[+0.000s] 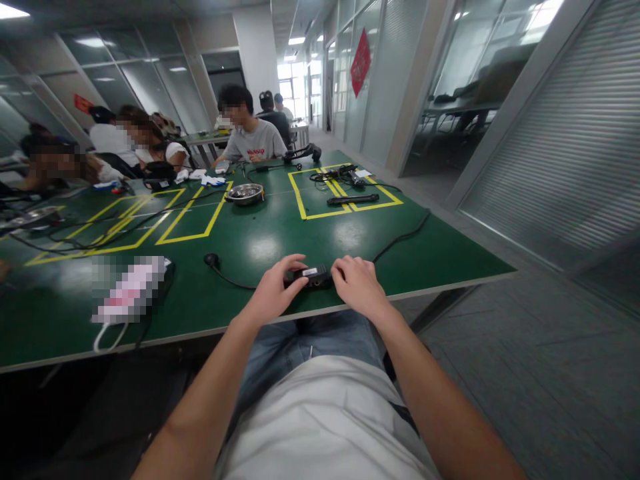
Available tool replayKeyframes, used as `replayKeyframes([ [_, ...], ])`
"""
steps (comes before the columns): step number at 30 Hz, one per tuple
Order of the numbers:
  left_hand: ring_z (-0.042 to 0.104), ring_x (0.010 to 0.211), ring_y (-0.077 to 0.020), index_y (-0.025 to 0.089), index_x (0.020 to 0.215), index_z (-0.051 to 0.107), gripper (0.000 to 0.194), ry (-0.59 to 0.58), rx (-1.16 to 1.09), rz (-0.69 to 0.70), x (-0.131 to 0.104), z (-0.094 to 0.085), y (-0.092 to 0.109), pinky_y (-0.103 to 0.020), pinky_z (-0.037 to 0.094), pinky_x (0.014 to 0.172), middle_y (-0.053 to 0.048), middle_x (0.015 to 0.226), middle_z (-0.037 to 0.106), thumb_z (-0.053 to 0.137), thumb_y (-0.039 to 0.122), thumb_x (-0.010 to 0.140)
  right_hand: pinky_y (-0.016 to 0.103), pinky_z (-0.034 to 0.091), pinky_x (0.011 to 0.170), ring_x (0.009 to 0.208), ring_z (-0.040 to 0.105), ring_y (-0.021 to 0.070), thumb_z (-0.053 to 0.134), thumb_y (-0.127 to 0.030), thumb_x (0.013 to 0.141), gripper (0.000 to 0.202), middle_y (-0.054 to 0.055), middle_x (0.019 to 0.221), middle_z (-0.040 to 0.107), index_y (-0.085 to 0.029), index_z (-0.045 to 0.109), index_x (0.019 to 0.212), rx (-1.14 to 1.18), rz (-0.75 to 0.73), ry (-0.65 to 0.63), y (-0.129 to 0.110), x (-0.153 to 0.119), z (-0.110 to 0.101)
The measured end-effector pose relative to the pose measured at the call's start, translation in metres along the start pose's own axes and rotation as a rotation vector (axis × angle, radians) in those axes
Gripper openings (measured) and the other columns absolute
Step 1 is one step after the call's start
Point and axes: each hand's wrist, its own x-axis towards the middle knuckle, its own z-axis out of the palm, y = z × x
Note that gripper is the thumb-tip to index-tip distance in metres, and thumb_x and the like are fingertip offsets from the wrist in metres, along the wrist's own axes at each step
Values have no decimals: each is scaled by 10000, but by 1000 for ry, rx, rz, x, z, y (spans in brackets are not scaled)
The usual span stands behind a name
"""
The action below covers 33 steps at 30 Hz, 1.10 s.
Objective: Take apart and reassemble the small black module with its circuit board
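Observation:
A black box-like device (314,275) with a pale label lies near the front edge of the green table (280,233). My left hand (278,288) holds its left end between thumb and fingers. At the device's right end, my right hand (356,281) has its fingers curled together where a black cable (400,239) meets it; what they pinch is hidden. That cable runs back to the right across the table. Another black cord (231,283) goes left from the device to a black plug (211,260).
A pixelated pink object (131,290) with a white strap lies at the left. Farther back are a metal bowl (245,194), a black bar (353,199), tangled cables (337,175) and yellow tape outlines. Several people sit beyond, one in a grey shirt (257,141).

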Motion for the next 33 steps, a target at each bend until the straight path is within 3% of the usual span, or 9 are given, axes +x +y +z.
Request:
replayKeyframes([
  [3,720,1159,-266,228,1274,689,286,182,51,-109,1,5,-7,-409,588,983,-94,1246,786,677,233,988,404,376,954,1076,627,267,446,-302,1120,322,87,1099,738,-230,724,974,-20,-1,-8,-2,0,-1],
  [7,713,1131,-284,242,1094,727,158,146,176,-154,7,8,-13,-453,572,1038,-75,1153,797,669,180,961,414,380,977,1084,614,278,478,-425,1127,379,98,1078,733,-231,719,909,-39,21,7,-6,-2,-2],
  [12,683,1260,-293,239,1071,760,179,145,258,-92,5,8,-8,-472,524,1132,-113,1352,740,587,249,1029,446,388,973,1066,604,300,525,-506,1103,404,123,1071,735,-222,732,903,-91,30,39,-9,-4,1],
  [15,715,1144,-293,225,1051,728,207,199,394,-163,-1,7,4,-430,558,1023,-127,1192,758,579,369,1057,453,392,968,1068,603,307,516,-514,1103,420,128,1070,734,-222,736,897,-102,20,58,-10,-4,2],
  [18,748,913,-304,210,1043,673,324,100,580,-373,-4,6,19,-388,555,825,-115,925,761,543,505,1078,460,396,971,1064,603,309,523,-533,1096,434,127,1053,732,-223,732,876,-95,25,68,-9,-4,3],
  [22,767,919,-349,199,990,671,435,-36,733,-399,-2,7,30,-408,525,825,-165,912,779,475,573,1093,461,399,957,1031,599,302,534,-556,1083,446,123,1021,731,-229,723,844,-80,20,85,-8,-3,5],
  [29,782,917,-341,216,1063,640,438,-60,684,-464,1,5,30,-364,498,764,-130,909,792,488,625,1085,451,393,955,1030,598,303,557,-574,1063,452,122,984,718,-230,709,813,-65,60,95,-8,-3,4],
  [33,781,900,-334,233,1011,611,412,-26,631,-494,2,2,33,-345,468,719,-101,864,779,498,623,1084,431,382,982,1050,609,279,443,-468,1130,447,104,1024,729,-225,722,879,-33,48,66,-6,-3,1],
])
